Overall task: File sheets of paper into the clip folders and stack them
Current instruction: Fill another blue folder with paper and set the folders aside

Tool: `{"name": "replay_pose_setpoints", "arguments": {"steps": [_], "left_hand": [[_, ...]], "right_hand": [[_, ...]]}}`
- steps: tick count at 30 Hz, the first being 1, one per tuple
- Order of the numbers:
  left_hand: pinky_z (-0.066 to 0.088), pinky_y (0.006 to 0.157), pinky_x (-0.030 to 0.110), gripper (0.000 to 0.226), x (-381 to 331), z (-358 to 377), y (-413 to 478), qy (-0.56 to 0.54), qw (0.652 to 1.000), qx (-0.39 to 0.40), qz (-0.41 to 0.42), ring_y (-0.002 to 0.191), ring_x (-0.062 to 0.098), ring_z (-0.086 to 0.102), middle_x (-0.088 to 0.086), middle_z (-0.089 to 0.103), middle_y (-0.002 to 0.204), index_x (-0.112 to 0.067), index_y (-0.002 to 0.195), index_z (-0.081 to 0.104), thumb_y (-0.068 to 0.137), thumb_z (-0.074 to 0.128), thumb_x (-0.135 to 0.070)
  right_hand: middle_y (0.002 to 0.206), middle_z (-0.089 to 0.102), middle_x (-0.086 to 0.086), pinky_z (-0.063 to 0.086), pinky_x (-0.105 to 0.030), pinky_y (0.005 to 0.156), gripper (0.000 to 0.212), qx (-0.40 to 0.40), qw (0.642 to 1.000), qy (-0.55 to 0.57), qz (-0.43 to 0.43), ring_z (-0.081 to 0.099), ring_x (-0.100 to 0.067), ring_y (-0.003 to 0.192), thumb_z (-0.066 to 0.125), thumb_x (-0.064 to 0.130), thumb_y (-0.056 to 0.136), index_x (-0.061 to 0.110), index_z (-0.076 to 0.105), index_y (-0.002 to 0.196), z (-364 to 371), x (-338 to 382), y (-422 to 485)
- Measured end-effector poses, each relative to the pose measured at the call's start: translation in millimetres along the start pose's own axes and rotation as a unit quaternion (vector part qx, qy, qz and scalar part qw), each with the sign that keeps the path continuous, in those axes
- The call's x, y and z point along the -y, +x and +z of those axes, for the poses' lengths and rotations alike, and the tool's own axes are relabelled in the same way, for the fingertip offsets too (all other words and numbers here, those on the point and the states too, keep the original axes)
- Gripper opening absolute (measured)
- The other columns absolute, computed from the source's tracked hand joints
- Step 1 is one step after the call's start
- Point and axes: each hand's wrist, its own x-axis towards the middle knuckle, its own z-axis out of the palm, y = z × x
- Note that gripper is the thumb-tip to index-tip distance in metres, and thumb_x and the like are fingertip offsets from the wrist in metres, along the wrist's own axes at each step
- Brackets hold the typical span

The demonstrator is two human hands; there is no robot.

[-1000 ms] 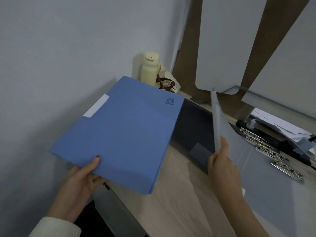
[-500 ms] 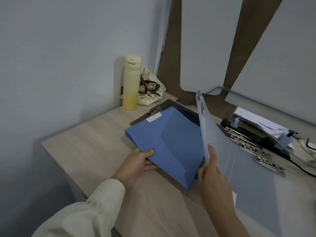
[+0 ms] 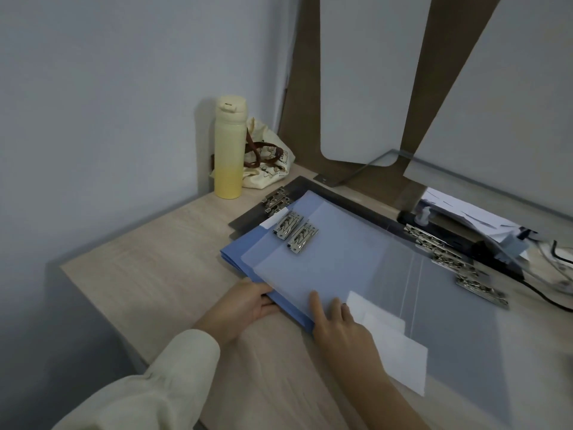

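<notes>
A blue clip folder [image 3: 245,252] lies closed on the wooden desk [image 3: 155,274], on top of a dark grey folder [image 3: 248,218] whose metal clip [image 3: 276,200] shows at the back. A translucent folder [image 3: 341,259] lies spread flat over the blue one, with two metal clips [image 3: 296,232] near its far left corner. My left hand [image 3: 245,302] pinches the blue folder's near left edge. The fingers of my right hand [image 3: 338,324] lie flat on the translucent cover. A white sheet [image 3: 390,346] lies right of that hand, seemingly under the translucent plastic.
A yellow bottle [image 3: 229,147] and a cloth bag [image 3: 269,162] stand in the back left corner by the wall. More metal clips [image 3: 480,287] line the right side. Loose papers [image 3: 465,209] sit under a glass shelf [image 3: 465,178]. A black cable [image 3: 552,299] runs at the far right.
The blue folder went from held up in the air down onto the dark folder. The upright translucent cover in my right hand dropped flat over it, and that hand now rests on top.
</notes>
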Motion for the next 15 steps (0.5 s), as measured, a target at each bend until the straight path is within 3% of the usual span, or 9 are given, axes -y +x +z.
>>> {"name": "replay_pose_setpoints", "arguments": {"steps": [2, 5, 6, 8, 11, 13, 15], "left_hand": [[0.056, 0.074, 0.03, 0.03, 0.1, -1.0, -1.3, 0.005, 1.0, 0.005, -0.003, 0.096, 0.022, 0.063, 0.011, 0.064, 0.108, -0.011, 0.12, 0.047, 0.093, 0.043, 0.002], [0.058, 0.072, 0.028, 0.031, 0.6, -0.8, -5.8, 0.027, 1.0, 0.007, -0.004, 0.097, 0.022, 0.063, 0.012, 0.064, 0.109, -0.008, 0.121, 0.046, 0.093, 0.042, 0.004], [0.058, 0.069, 0.026, 0.03, 1.0, -0.7, -8.3, 0.031, 0.999, 0.005, -0.006, 0.095, 0.022, 0.063, 0.013, 0.064, 0.107, -0.006, 0.121, 0.045, 0.093, 0.042, 0.005], [0.059, 0.061, 0.025, 0.026, 0.3, -1.2, -16.2, 0.043, 0.999, -0.01, -0.026, 0.089, 0.024, 0.064, 0.017, 0.063, 0.101, 0.0, 0.12, 0.045, 0.094, 0.042, 0.004], [0.056, 0.05, 0.024, 0.018, -2.5, -4.1, -35.0, 0.163, 0.985, -0.019, -0.044, 0.068, 0.021, 0.07, 0.015, 0.071, 0.077, 0.004, 0.105, 0.054, 0.097, 0.043, -0.008], [0.051, 0.045, 0.02, 0.022, -3.0, -3.6, -46.3, 0.231, 0.972, 0.0, -0.044, 0.057, 0.016, 0.07, 0.008, 0.072, 0.065, 0.0, 0.091, 0.059, 0.097, 0.043, -0.014], [0.047, 0.043, 0.019, 0.025, -2.6, 2.4, -52.1, 0.262, 0.964, 0.015, -0.034, 0.052, 0.013, 0.067, 0.005, 0.071, 0.062, -0.004, 0.084, 0.06, 0.097, 0.042, -0.015]], "right_hand": [[0.067, 0.065, -0.022, 0.035, -0.02, 0.026, 0.043, 0.003, 1.0, 0.012, 0.002, 0.062, -0.029, 0.05, 0.053, 0.009, 0.069, 0.008, 0.044, 0.111, 0.3, 0.7, -0.4], [0.071, 0.066, -0.02, 0.038, -0.022, 0.028, 0.052, 0.031, 0.998, 0.043, 0.014, 0.064, -0.028, 0.053, 0.071, 0.02, 0.062, 0.009, 0.048, 0.107, 0.0, 0.9, -3.3], [0.072, 0.067, -0.018, 0.038, -0.021, 0.029, 0.049, 0.027, 0.998, 0.051, 0.019, 0.064, -0.025, 0.054, 0.069, 0.023, 0.062, 0.01, 0.05, 0.106, -2.5, 0.6, -3.4], [0.076, 0.068, -0.01, 0.036, -0.018, 0.03, 0.035, 0.028, 0.996, 0.082, 0.034, 0.064, -0.02, 0.056, 0.051, 0.033, 0.074, 0.013, 0.062, 0.101, -8.1, -0.7, -4.6], [0.086, 0.068, 0.001, 0.04, -0.018, 0.034, 0.045, 0.07, 0.989, 0.114, 0.064, 0.066, -0.011, 0.063, 0.032, 0.05, 0.085, 0.023, 0.067, 0.094, -14.9, -5.6, -10.6], [0.103, 0.066, 0.005, 0.048, -0.023, 0.048, 0.051, 0.089, 0.981, 0.153, 0.078, 0.067, -0.011, 0.081, 0.023, 0.054, 0.087, 0.026, 0.063, 0.099, -22.3, -11.1, -16.7], [0.124, 0.057, 0.008, 0.048, -0.027, 0.074, 0.049, 0.085, 0.973, 0.202, 0.067, 0.058, -0.011, 0.107, 0.021, 0.048, 0.091, 0.026, 0.058, 0.114, -26.9, -21.9, -20.5]]}}
